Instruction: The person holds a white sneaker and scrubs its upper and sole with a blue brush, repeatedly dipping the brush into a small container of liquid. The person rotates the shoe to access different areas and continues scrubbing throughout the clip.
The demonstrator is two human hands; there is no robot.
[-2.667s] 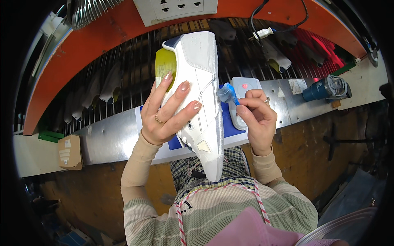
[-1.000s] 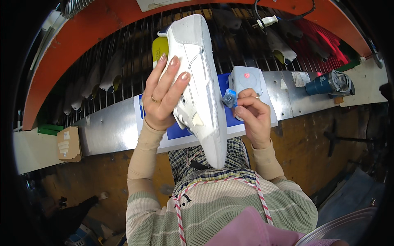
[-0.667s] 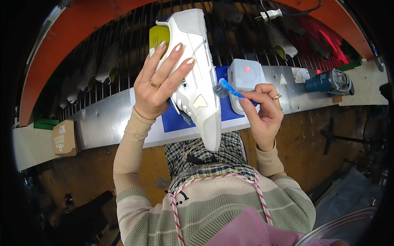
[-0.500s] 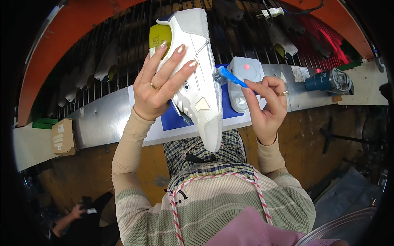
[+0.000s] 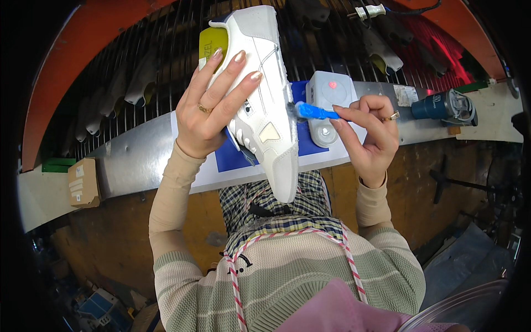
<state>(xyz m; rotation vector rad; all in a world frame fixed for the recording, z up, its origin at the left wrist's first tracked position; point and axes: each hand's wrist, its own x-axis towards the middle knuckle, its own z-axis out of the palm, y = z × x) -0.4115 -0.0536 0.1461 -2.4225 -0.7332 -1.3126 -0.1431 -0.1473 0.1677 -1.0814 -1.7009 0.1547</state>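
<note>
My left hand (image 5: 213, 113) is wrapped round a white and grey shoe upper (image 5: 257, 72), its fingers spread across the side and the thumb hidden. A yellow-green last (image 5: 213, 43) shows in the shoe's opening. Between the thumb and fingers of my right hand (image 5: 368, 133) is a small blue-handled brush (image 5: 318, 112). Its bristle end meets the shoe's lower edge, about midway along. Behind the brush stands a light grey dispenser (image 5: 332, 91) with a red mark on top and a round clear part at its near end.
A metal ledge (image 5: 130, 157) carries a blue sheet (image 5: 232, 157) on white board. A blue tumbler (image 5: 442, 106) lies at the right, a cardboard box (image 5: 83, 182) at the left. Beyond are dark rollers with several shoe uppers (image 5: 381, 52) and a white plug (image 5: 369, 11).
My right hand has shifted right and slightly down, and the brush now lies more level against the shoe edge. The shoe has moved slightly up and left. A person at lower left has left the view.
</note>
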